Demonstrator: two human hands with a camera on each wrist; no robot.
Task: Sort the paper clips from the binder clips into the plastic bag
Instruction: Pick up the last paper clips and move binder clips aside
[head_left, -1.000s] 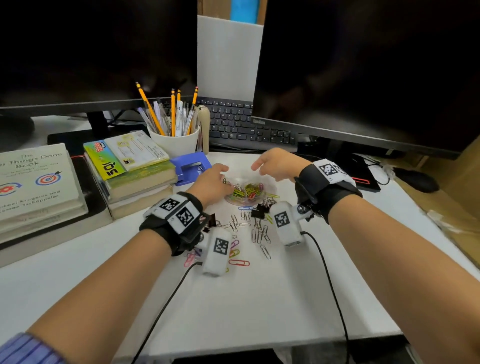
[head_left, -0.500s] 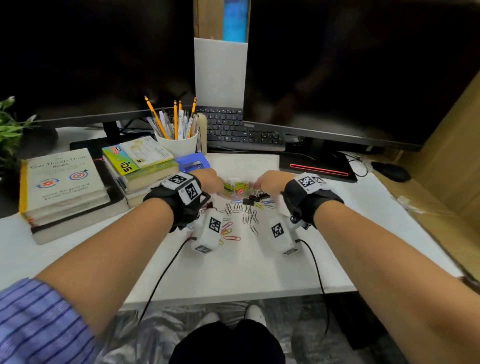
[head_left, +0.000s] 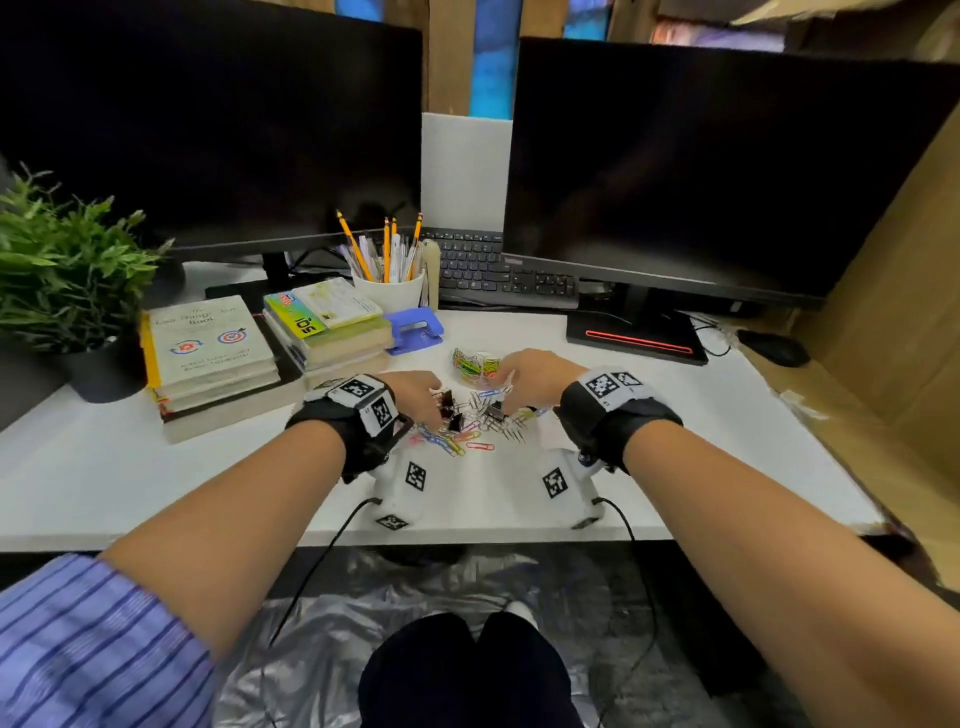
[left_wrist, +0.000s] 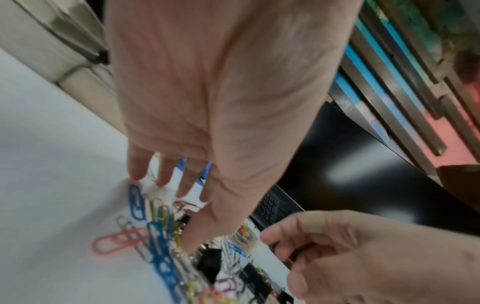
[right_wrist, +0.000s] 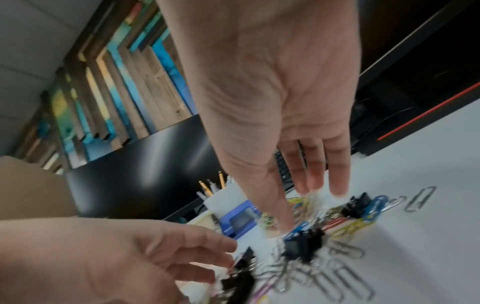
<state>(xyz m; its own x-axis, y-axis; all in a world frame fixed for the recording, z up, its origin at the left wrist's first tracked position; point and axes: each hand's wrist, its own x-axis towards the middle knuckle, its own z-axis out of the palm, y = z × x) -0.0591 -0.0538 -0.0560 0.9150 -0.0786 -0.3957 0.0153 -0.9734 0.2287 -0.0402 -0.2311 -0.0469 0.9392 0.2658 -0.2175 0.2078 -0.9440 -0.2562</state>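
Note:
A loose pile of silver and coloured paper clips mixed with black binder clips lies on the white desk. Just behind it sits the clear plastic bag, holding coloured paper clips. My left hand reaches down on the pile's left side, fingers straight, fingertips on the desk, thumb by a pink clip. My right hand hangs over the right side. Its fingers are straight, and its thumb touches down beside a blue clip and a binder clip. Neither hand holds anything.
A blue hole punch, a white pencil cup and stacked books stand left of the bag. Two monitors and a keyboard fill the back. A potted plant is far left.
Both hands have drawn back from the bag to the loose pile nearer me. The head view has pulled back and up.

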